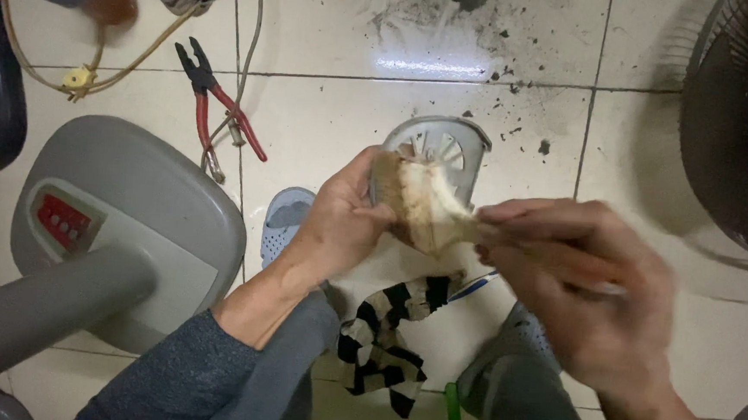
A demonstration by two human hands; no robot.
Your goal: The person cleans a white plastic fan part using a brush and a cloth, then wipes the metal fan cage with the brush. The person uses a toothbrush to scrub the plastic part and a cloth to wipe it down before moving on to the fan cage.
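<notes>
A person crouched over a tiled floor (337, 113) cleans a grey plastic fan part (438, 149). The left hand (338, 225) is clenched around the part's lower edge, holding it up just above the person's sandalled feet, while the right hand (594, 293), blurred, grips the handle of a worn paintbrush (430, 209) whose bristles rest against the part. The step in hand looks like brushing dust off the piece; the next stroke likely calls for a steady left grip and turning the part to reach its vents. Left of the fan part lie red-handled pliers (216, 105) and a grey fan base (123, 212); below it hangs a striped cloth (388, 341); dark debris (504, 62) speckles the tiles above it.
</notes>
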